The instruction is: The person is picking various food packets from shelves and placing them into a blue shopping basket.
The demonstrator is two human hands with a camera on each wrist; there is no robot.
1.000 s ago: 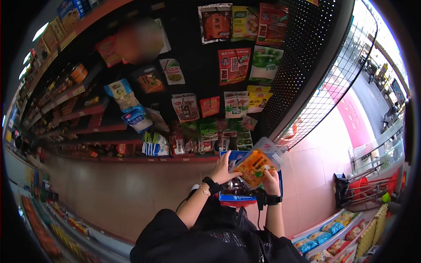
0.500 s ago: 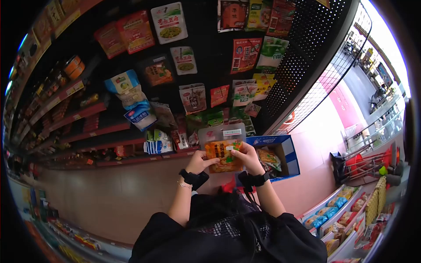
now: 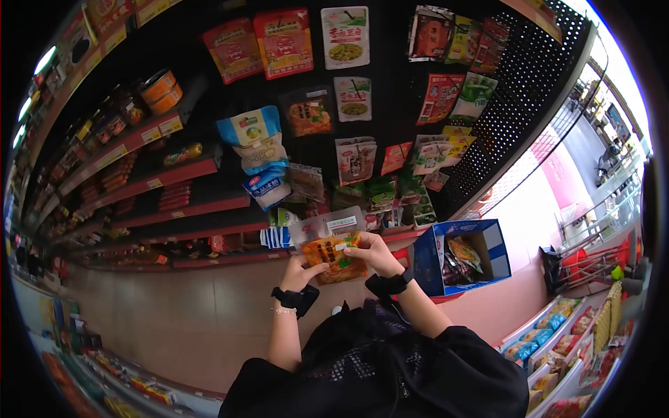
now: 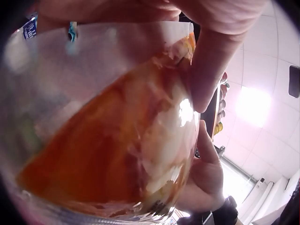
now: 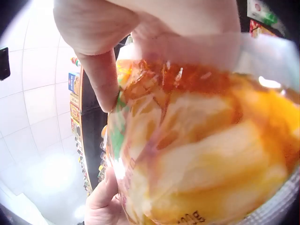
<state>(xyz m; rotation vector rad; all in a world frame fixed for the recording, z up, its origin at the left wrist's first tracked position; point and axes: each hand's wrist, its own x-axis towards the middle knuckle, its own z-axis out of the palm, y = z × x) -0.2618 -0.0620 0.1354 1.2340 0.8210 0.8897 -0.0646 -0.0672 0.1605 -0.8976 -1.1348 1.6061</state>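
The left hand (image 3: pixel 298 273) grips the near left side of a clear pouch (image 3: pixel 333 263), its thumb lying on the front, and the right hand (image 3: pixel 378 256) grips the right side the same way, thumb near a small white sticker (image 3: pixel 341 246). Both hands are closed only as far as the pouch between them allows. The pouch is in front of the person's body, orange food filling its lower part and a white label (image 3: pixel 343 223) near its top. Each wrist wears a black band. To the right of the hands, apart from them, stands an open blue box (image 3: pixel 427 265) with packets (image 3: pixel 463 256) inside. Beyond the pouch, more packets hang on a dark rack (image 3: pixel 394 59); left of these are blue-and-white bags (image 3: pixel 259 139), then red-edged shelves (image 3: pixel 202 168) with orange tins (image 3: pixel 162 93) on an upper one
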